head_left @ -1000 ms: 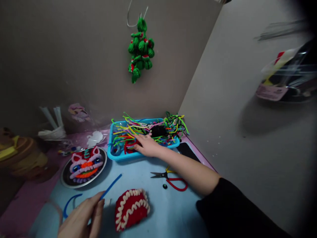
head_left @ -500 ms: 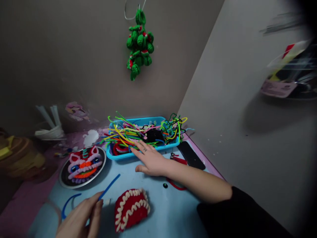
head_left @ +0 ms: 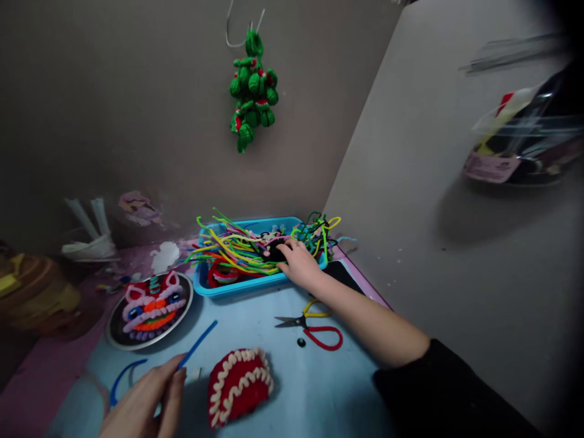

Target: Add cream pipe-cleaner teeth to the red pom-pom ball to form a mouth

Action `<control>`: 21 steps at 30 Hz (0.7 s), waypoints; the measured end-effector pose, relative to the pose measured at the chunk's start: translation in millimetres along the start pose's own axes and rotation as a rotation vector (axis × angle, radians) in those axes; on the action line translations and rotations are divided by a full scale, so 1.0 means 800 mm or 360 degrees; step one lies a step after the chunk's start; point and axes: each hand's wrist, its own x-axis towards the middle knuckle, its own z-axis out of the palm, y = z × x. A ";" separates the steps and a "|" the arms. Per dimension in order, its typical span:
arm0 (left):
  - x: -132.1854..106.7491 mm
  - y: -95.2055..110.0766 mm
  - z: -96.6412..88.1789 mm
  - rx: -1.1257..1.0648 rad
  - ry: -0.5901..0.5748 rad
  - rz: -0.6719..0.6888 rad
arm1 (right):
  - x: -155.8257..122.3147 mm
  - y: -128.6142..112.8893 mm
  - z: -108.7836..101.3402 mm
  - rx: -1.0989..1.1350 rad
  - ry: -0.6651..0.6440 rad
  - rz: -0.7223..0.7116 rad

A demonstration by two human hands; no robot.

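My left hand is closed, pinching a blue pipe cleaner whose one end points up and right; a curved blue length shows on its other side. Over the right part of a blue plastic basket reaches my right hand, thumb and fingers apart at a black bundle. Whether it grips any of that bundle is not plain. Many coloured pipe cleaners fill the basket. Between my hands lies a red piece edged with wavy cream trim.
Scissors with yellow and red handles lie below my right forearm, beside a small dark round piece. At left, a metal plate holds a pink animal-face craft. A black phone-like slab is partly behind my arm. Green crocheted pieces hang on the wall.
My right hand has moved right across the basket to the black bundle, and the scissors are now uncovered. My left hand stays around the blue pipe cleaner. The view has shifted slightly.
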 end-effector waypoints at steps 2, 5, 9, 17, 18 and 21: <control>0.001 0.000 0.000 -0.0002 0.0001 0.0013 | 0.006 0.006 0.005 -0.0001 -0.0024 0.0090; 0.003 0.002 -0.002 -0.0012 -0.0003 0.0042 | 0.010 0.018 0.007 0.0100 -0.0002 0.0134; 0.005 0.006 -0.005 0.0016 0.0010 0.0075 | 0.014 0.037 -0.018 0.0326 0.0009 0.0120; 0.003 0.005 -0.005 0.0076 -0.0053 0.0062 | 0.029 0.053 -0.115 0.1805 0.0382 0.0331; 0.003 0.005 -0.006 0.0083 -0.0046 0.0060 | 0.031 0.053 -0.120 0.1856 0.0411 0.0353; 0.002 0.006 -0.008 0.0118 0.0024 0.0022 | 0.040 0.052 -0.128 0.1818 0.0466 0.0405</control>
